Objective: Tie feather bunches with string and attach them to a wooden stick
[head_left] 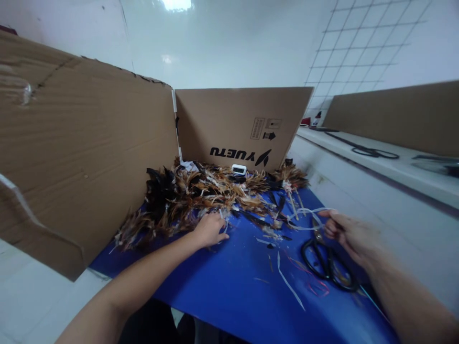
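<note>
My right hand [342, 231] is closed in a pinch on a thin translucent plastic strip [304, 224], which loops out to the left above the table. Just below it lie black-handled scissors [328, 263], blades pointing away from me. My left hand [211, 230] rests at the near edge of a heap of brown and black feathers [215, 186], thumb and index finger apart. Small whitish bits show by its fingertips; its other fingers are mostly hidden. Bundled feathers with pale stems [292, 184] sit at the heap's right end.
Cardboard panels [107, 134] wall off the left and back of the blue table [244, 286]. A small white digital display [239, 170] stands behind the feathers. Loose strips [287, 279] and pink thread [319, 287] are scattered nearby. More scissors [373, 152] lie on the right-hand ledge [405, 169].
</note>
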`<state>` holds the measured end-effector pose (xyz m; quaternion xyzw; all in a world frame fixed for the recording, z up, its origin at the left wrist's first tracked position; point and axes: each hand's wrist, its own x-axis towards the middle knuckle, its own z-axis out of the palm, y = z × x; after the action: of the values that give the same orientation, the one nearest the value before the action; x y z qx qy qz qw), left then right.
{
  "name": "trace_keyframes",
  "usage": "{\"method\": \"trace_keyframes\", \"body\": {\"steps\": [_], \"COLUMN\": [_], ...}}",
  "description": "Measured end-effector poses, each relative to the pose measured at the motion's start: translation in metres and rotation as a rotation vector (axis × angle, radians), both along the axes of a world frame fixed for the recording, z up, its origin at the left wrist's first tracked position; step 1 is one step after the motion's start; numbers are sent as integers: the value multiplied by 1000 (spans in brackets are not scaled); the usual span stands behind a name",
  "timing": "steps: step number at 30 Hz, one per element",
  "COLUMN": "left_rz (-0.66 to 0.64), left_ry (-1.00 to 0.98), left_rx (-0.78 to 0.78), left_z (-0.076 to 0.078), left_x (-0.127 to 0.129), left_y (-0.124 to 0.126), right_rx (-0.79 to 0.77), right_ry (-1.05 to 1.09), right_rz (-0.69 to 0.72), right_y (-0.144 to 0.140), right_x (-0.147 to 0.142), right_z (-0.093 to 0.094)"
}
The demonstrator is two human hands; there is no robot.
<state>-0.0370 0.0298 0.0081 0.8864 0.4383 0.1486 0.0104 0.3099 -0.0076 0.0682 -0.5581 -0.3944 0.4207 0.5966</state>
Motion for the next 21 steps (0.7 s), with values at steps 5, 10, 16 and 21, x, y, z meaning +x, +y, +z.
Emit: {"method": "trace_keyframes", "body": {"steps": [5,10,16,21], "left_rz": [-69,-135,-242,-310], "left_ry": [-241,-726,-851,-976], "left_rx": [-9,-288,-210,-327], "left_z": [13,52,79,80], "left_x": [-2,1,23,26], "left_y": [6,5,-11,-12], "right_rx": [-26,-45,63,69], "right_ry": [68,95,37,-35], "right_rz": [94,388,633,650], "right_y": [-11,-22,-10,-7], "right_x": [-23,-96,-170,-177], "right_z": [0,-4,-8,14]}}
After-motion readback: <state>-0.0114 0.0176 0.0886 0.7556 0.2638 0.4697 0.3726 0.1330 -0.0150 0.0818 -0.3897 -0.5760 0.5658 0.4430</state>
